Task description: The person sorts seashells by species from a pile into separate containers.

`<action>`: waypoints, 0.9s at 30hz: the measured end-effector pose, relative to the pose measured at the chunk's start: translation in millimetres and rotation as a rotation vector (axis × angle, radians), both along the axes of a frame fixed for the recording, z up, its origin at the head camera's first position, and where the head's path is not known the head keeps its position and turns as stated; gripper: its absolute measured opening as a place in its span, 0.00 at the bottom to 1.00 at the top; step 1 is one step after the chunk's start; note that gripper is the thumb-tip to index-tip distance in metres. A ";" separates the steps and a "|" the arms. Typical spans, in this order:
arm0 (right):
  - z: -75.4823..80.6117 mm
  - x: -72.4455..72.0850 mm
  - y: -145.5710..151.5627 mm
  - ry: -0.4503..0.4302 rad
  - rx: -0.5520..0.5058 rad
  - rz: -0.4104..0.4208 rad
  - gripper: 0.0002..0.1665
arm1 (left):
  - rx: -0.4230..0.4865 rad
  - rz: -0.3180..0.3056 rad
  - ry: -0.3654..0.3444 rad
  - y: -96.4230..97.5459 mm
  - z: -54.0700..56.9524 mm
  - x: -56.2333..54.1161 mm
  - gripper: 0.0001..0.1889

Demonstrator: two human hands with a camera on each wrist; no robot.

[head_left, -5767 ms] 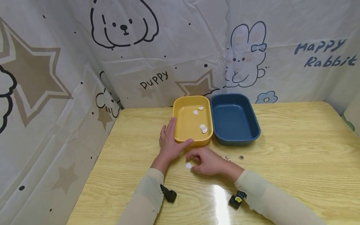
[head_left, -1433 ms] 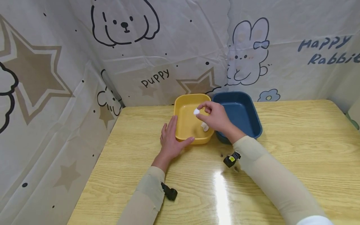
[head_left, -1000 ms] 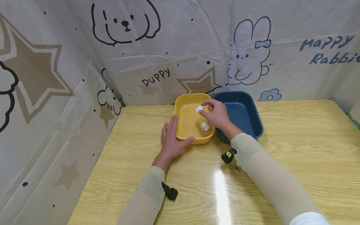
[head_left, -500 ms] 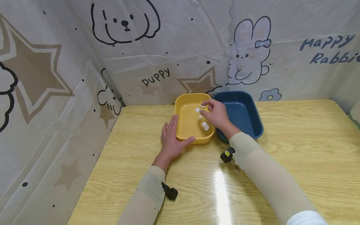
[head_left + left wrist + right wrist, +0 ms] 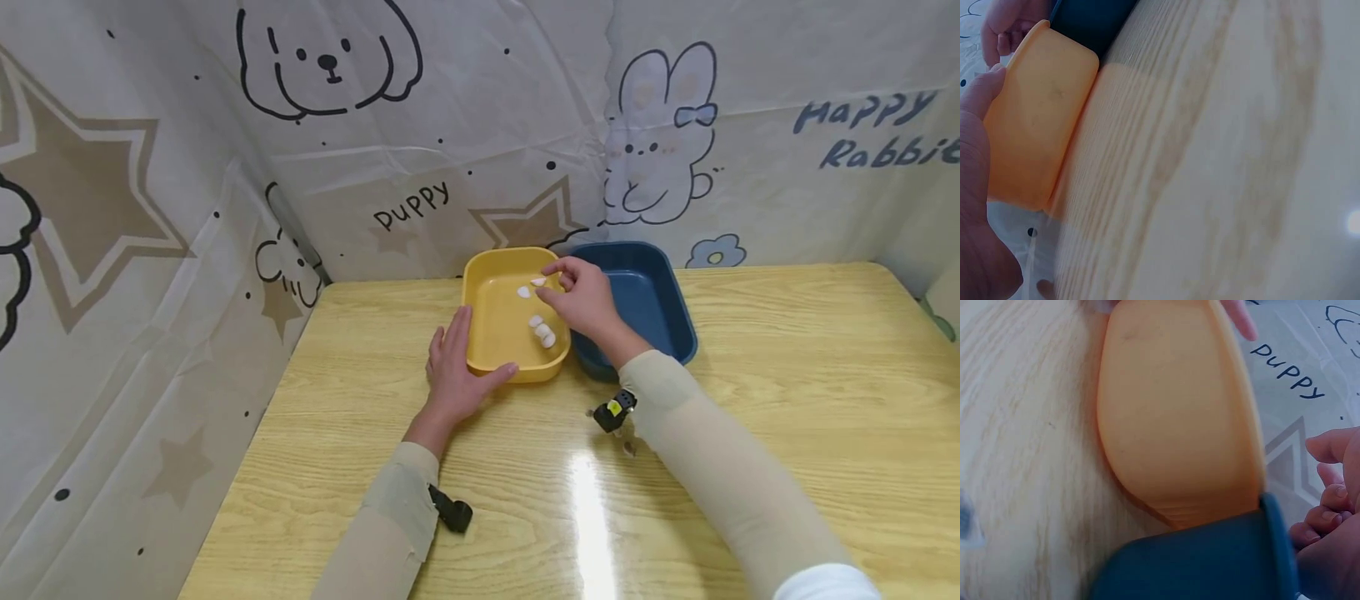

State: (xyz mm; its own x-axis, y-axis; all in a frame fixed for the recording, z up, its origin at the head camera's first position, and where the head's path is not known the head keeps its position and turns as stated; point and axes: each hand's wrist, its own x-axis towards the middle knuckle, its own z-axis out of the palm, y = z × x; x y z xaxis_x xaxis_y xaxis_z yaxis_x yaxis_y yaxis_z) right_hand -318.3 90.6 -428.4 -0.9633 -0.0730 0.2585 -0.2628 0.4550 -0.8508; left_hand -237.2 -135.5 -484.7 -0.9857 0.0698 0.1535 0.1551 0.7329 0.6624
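In the head view, my left hand (image 5: 456, 371) lies along the left side of the yellow bin (image 5: 487, 321), fingers straight and thumb over the front rim. The left wrist view shows that thumb (image 5: 984, 94) at the rim. Over the right part of this bin, my right hand (image 5: 585, 302) holds nothing; a gap shows between thumb and index finger. Several small white shell-like pieces lie inside: one flat piece (image 5: 523, 292) and another (image 5: 538, 282) near those fingertips, and a cluster (image 5: 544, 335) lower right. The right wrist view shows my other right fingers (image 5: 1324, 520) curled in.
A dark blue bin (image 5: 645, 312) stands against the yellow bin's right side, partly behind my right hand. Small brownish bits (image 5: 628, 450) lie on the wooden table (image 5: 360, 400) near my right wrist's camera. A printed cloth (image 5: 450, 100) hangs behind the table.
My right hand picked up a white piece from the table, carried it over the yellow bin and let it drop in near the cluster. My left hand has stayed at the bin.
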 end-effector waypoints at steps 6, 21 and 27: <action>10.8 10.3 1.7 0.016 0.010 -0.003 0.14 | -0.002 0.008 -0.007 -1.1 0.0 0.0 0.60; 27.1 45.1 16.4 0.058 0.026 0.036 0.13 | 0.011 0.007 -0.021 0.2 1.5 0.7 0.60; 32.0 59.8 21.2 0.078 0.043 0.060 0.13 | 0.011 0.005 -0.020 0.9 1.2 0.4 0.60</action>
State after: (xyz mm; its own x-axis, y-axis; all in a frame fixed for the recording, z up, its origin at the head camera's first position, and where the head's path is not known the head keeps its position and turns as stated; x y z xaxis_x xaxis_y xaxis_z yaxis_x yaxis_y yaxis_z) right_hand -258.5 111.7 -396.4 -0.9338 -0.1429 0.3280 -0.3556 0.4717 -0.8069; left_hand -236.9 -134.6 -483.5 -0.9889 0.0635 0.1343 0.1381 0.7264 0.6733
